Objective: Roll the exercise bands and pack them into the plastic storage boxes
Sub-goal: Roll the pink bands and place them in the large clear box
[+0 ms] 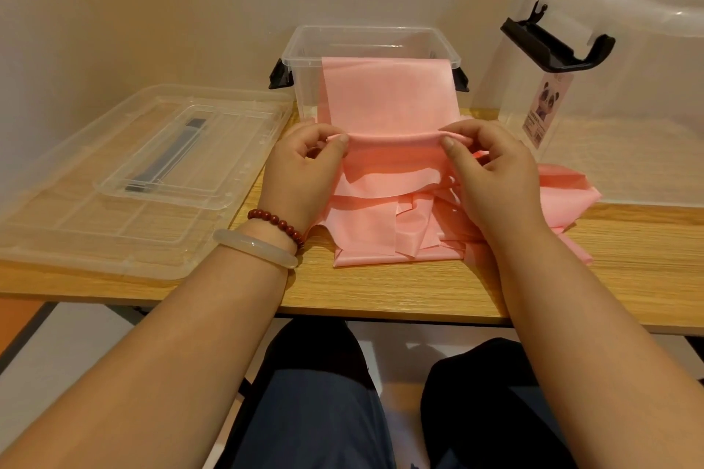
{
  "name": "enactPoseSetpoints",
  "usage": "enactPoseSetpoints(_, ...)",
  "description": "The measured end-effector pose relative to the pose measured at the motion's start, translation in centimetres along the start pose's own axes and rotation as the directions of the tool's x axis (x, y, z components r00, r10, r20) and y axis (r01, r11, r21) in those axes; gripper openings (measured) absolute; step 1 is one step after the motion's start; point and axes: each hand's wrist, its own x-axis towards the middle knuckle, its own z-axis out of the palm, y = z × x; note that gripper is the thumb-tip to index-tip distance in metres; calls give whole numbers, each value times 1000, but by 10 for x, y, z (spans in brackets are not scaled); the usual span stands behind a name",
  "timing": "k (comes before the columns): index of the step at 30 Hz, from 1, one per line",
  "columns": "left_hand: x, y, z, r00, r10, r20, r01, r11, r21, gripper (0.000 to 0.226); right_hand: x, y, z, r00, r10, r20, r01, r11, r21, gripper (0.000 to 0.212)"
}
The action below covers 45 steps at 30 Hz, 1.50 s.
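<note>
Pinching one pink band (384, 99) along its rolled near edge, with two hands: left hand (304, 160) at the left end, right hand (491, 167) at the right end, thumb and curled fingers of each closed narrowly on the fold. Far end of that band draped over the front rim of one open clear box (369, 36), with two black latches at its sides. Under the hands, one loose pile of pink bands (381, 236) on the wooden table (381, 289); cannot tell how many. Flat at the left, one clear lid (114, 179). At the right, a second clear box (628, 88) with one black clasp (556, 46) and one panda label (548, 103). On the left wrist, two bracelets: one red bead string (278, 221), one pale bangle (255, 247).
</note>
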Motion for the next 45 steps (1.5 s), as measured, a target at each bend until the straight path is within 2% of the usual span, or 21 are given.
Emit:
enactPoseSetpoints(5,0,-2,0,999,38,-4,-38,999,-3,16,2,2,0,999,-5,-38,5,1000,-2,6)
enactPoseSetpoints(9,0,-3,-1,999,49,17,-48,998,-42,21,0,-2,0,997,62,-43,-61,998,36,9)
enactPoseSetpoints(15,-4,3,-2,995,-13,96,17,999,-39,20,1,-4,-1,995,82,-51,-79,996,52,6)
enactPoseSetpoints(19,-3,2,-1,999,10,50,-11,1000,4,24,0,-2,0,998,62,-7,-62,998,4,15)
enactPoseSetpoints(25,1,-1,1,999,23,30,-25,998,53,13,3,4,1,997,24,-67,-26,1000,-18,5)
enactPoseSetpoints(28,-1,-1,1,1000,-25,19,25,999,24,12,2,2,1,997,16,-82,-20,999,-45,9)
enactPoseSetpoints(33,-1,-2,1,1000,5,15,-5,999,-46,23,1,0,-1,995,38,-95,-39,999,-9,7)
enactPoseSetpoints(41,-1,0,-2,1000,9,21,-9,1000,-23,23,1,-2,-1,998,31,-52,-32,999,-15,8)
enactPoseSetpoints(43,-1,-1,-3,1000,12,16,-12,1000,-10,25,1,-1,-1,1000,18,-10,-19,998,-63,21)
enactPoseSetpoints(45,-1,0,-3,1000,-7,-6,7,999,-37,20,2,-1,-1,1000,-8,-12,7,995,-101,23)
